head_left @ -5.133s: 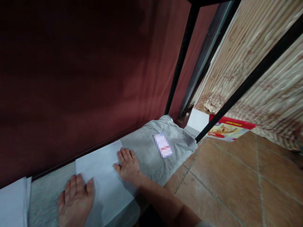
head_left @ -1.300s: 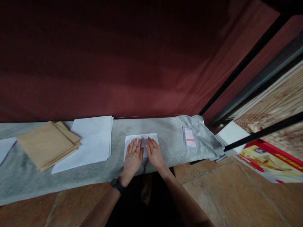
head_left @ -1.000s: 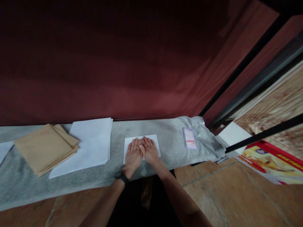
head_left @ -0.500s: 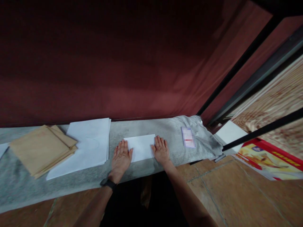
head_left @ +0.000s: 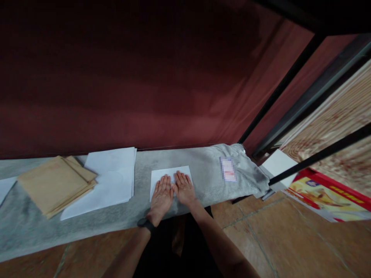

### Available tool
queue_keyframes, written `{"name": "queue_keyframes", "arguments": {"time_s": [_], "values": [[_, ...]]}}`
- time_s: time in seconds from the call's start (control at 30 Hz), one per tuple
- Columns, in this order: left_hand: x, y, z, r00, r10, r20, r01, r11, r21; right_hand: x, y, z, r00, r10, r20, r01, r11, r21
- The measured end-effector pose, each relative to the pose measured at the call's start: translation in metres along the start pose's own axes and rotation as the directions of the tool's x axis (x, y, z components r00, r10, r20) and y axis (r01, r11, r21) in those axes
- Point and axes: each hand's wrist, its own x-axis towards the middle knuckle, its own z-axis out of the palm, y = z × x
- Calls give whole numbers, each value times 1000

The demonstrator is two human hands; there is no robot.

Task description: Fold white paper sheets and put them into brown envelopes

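Note:
A small folded white paper [head_left: 169,174] lies on the grey cloth [head_left: 203,173] that covers a low ledge. My left hand [head_left: 161,197] rests flat on the paper's left half, fingers stretched out. Beside it, my right hand [head_left: 183,189] lies flat on the right half, fingers out too. The two hands touch side by side near the paper's middle. A dark watch [head_left: 144,224] sits on my left wrist. Neither hand grips anything.
A stack of white sheets [head_left: 110,177] and a pile of brown envelopes [head_left: 55,183] lie left of the paper. A small blurred card [head_left: 227,169] lies on the cloth's right end. Dark red wall behind, black metal bars [head_left: 315,154] and a red box [head_left: 321,193] at right, tiled floor [head_left: 290,239] below.
Half a second ago my hands lay apart at the paper's left and right ends; they have since slid inward and meet on its middle. The view shifted slightly.

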Motion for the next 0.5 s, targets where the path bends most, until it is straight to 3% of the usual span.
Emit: {"name": "queue_keyframes", "arguments": {"time_s": [0.33, 0.5], "values": [[-19, -36, -14, 991, -112, -74, 114, 993, 36, -26, 39, -16, 987, 90, -132, -95, 995, -34], [-28, -34, -17, 981, -144, -132, 151, 988, 45, -35, 36, -28, 973, 160, -165, -168, 985, -36]]}}
